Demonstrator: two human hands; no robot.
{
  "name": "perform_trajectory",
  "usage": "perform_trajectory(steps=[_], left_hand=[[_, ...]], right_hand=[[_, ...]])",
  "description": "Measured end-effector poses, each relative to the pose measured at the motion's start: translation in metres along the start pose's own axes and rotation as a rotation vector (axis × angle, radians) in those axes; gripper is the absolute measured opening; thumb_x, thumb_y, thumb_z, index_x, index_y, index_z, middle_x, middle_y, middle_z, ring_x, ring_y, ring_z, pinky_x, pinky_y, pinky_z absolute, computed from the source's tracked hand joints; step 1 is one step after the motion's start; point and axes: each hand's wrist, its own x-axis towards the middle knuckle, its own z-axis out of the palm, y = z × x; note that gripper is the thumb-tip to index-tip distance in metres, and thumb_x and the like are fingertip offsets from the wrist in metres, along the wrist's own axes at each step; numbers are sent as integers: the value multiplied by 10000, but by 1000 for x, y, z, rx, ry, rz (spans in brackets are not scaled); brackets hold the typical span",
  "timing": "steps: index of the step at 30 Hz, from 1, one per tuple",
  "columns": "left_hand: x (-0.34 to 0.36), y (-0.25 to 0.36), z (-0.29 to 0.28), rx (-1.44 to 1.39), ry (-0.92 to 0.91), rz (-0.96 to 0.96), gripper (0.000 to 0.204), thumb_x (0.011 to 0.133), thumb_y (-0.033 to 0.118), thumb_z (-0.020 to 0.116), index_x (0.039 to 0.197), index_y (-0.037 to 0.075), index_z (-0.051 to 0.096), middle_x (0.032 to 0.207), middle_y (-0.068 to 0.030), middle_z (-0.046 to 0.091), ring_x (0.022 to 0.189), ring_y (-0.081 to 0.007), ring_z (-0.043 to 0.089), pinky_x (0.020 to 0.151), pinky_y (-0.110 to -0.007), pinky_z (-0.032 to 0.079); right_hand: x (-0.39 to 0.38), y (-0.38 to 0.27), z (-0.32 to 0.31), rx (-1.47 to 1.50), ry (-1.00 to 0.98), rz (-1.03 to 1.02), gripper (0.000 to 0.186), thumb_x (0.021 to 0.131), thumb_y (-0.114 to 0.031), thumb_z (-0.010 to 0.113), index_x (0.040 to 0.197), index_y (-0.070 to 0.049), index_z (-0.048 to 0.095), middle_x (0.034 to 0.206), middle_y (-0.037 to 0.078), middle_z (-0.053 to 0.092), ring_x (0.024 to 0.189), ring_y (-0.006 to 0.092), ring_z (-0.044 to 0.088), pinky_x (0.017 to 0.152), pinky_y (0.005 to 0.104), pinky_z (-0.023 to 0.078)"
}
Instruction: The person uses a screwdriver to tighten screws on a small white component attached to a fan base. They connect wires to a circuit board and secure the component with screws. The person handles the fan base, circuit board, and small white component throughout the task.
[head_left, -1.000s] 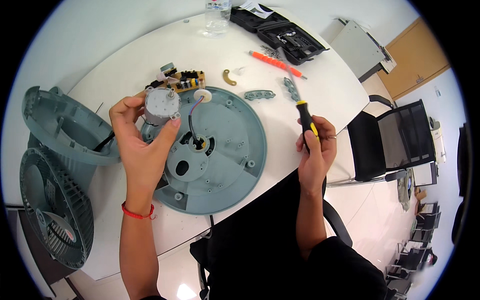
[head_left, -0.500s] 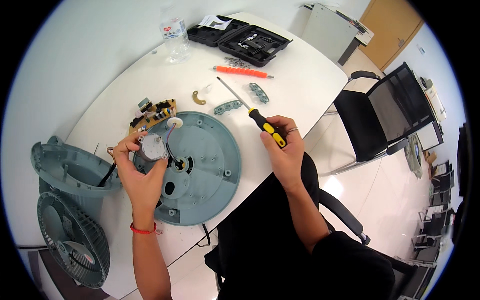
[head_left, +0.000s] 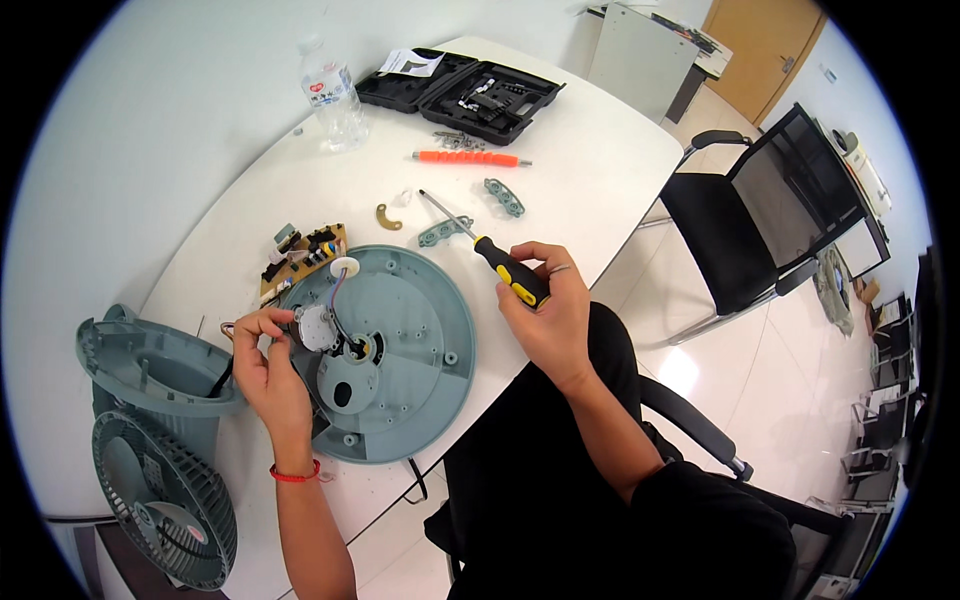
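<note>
My left hand is pinched at the left side of a silver motor, on or just over a round grey-green base; whether it grips motor or wires is unclear. My right hand is closed round a black-and-yellow screwdriver, its shaft pointing up-left over a small grey part. A circuit board and white disc with wires sit at the base's back. A brass curved piece and another grey part lie on the white table.
A grey-green housing and round grille crowd the left. Behind are a bottle, open black tool case, screws and orange flexible shaft. A black chair stands right of the table.
My left thumb has left the motor's front face for its left side; the motor now sits differently. The screwdriver has swung leftward, tilting up-left. The whole view has shifted with my head.
</note>
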Motion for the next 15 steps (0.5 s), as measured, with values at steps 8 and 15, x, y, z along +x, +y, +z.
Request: perform_trajectory(steps=[8, 15], left_hand=[[-1, -3, -2, -53, -25, -44, 142, 809, -57, 450, 879, 66, 450, 1069, -107, 633, 1039, -171, 547, 1031, -310, 390], [-1, -1, -4, 3, -53, -23, 137, 789, -46, 435, 865, 67, 447, 1076, -109, 631, 1048, -177, 542, 1040, -307, 378]], right_hand=[[0, 1, 1, -29, 7, -39, 351, 783, -11, 745, 1113, 7, 627, 1057, 103, 633, 675, 170, 558, 641, 306, 483], [-1, 3, 2, -16, 9, -53, 379, 781, -14, 748, 1137, 1, 620, 1075, 102, 647, 672, 165, 554, 644, 301, 486]])
